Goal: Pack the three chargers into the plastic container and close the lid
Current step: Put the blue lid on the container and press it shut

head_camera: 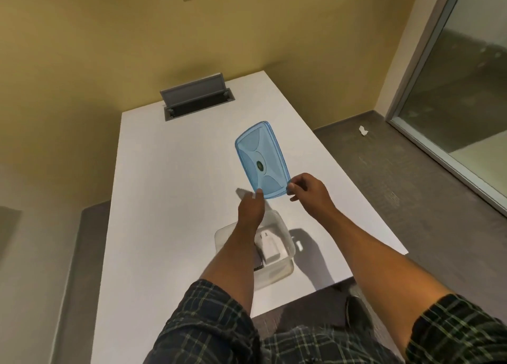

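A blue plastic lid (pixel 260 159) is held up above the white table (pixel 170 188), tilted with its far end raised. My left hand (pixel 251 207) pinches its near left corner and my right hand (pixel 308 192) pinches its near right corner. Below my left forearm stands the clear plastic container (pixel 282 267), open at the top. A white charger (pixel 270 249) lies inside it, and a darker item shows beside it, mostly hidden by my arm. Other chargers cannot be made out.
An open grey cable hatch (pixel 196 96) is set into the table's far end by the yellow wall. The table's right edge drops to a grey floor (pixel 397 199), with a glass door at far right. The container sits close to the table's near right edge.
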Motion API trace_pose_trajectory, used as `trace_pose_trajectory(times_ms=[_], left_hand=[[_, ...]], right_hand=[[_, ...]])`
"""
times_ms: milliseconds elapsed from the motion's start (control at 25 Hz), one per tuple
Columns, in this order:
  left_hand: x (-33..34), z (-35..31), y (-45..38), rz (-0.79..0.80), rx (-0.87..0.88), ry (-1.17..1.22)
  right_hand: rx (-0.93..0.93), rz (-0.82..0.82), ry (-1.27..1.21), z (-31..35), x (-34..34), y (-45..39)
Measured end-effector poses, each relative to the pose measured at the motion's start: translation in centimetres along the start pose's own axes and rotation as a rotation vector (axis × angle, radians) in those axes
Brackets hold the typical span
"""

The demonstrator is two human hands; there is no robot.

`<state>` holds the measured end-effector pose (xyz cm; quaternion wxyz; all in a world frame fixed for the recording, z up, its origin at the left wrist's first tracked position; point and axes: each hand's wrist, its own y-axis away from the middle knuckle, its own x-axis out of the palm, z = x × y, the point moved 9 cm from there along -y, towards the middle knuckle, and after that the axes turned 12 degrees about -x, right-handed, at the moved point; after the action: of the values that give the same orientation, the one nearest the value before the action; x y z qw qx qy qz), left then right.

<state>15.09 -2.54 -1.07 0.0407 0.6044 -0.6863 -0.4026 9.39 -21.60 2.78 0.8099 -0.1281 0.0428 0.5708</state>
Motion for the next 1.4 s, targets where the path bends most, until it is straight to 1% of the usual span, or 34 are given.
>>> trace_pose_trajectory(times_ms=[120, 200, 320, 400, 440, 520, 680, 800, 880, 960, 1160, 1280, 1400], left_hand=[[-1.5, 2.5, -0.6, 0.078, -0.171, 0.475], [-2.7, 3.9, -0.7, 0.102, -0.216, 0.663], [-4.4, 5.3, -0.3, 0.146, -0.222, 0.801], [-5.5, 5.9, 0.0, 0.151, -0.215, 0.829], [-6.1, 6.1, 0.2, 0.148, -0.212, 0.839], [-7.5, 6.5, 0.2, 0.137, -0.214, 0.854], [-10.5, 8.0, -0.2, 0.107, -0.27, 0.806], [-12.0, 9.1, -0.2, 0.079, -0.281, 0.647], [-12.3, 9.7, -0.1, 0.068, -0.269, 0.54], [-12.5, 10.2, 0.1, 0.048, -0.248, 0.455], [-12.5, 10.5, 0.0, -0.03, -0.167, 0.226], [-12.7, 10.6, 0.0, -0.098, -0.138, 0.144], [-12.7, 10.6, 0.2, -0.126, -0.127, 0.084]], right_hand=[[0.058, 0.035, -0.226, -0.1, 2.4, 0.5], [0.085, 0.087, -0.338, -0.2, 4.0, 1.0], [0.136, 0.245, -0.418, -0.3, 6.6, 1.9], [0.123, 0.363, -0.384, 0.0, 8.0, 2.4], [0.107, 0.399, -0.339, 0.1, 8.3, 2.6], [0.108, 0.406, -0.263, -0.1, 8.5, 2.7], [0.252, 0.317, -0.279, -1.8, 7.2, 3.4], [0.362, 0.224, -0.356, -3.1, 5.8, 3.9], [0.383, 0.182, -0.289, -3.7, 4.9, 3.8], [0.375, 0.208, -0.144, -4.2, 4.4, 3.8], [0.331, 0.363, 0.178, -4.9, 4.6, 4.2], [0.32, 0.425, 0.295, -5.3, 4.8, 4.4], [0.318, 0.418, 0.347, -5.8, 4.5, 4.4]])
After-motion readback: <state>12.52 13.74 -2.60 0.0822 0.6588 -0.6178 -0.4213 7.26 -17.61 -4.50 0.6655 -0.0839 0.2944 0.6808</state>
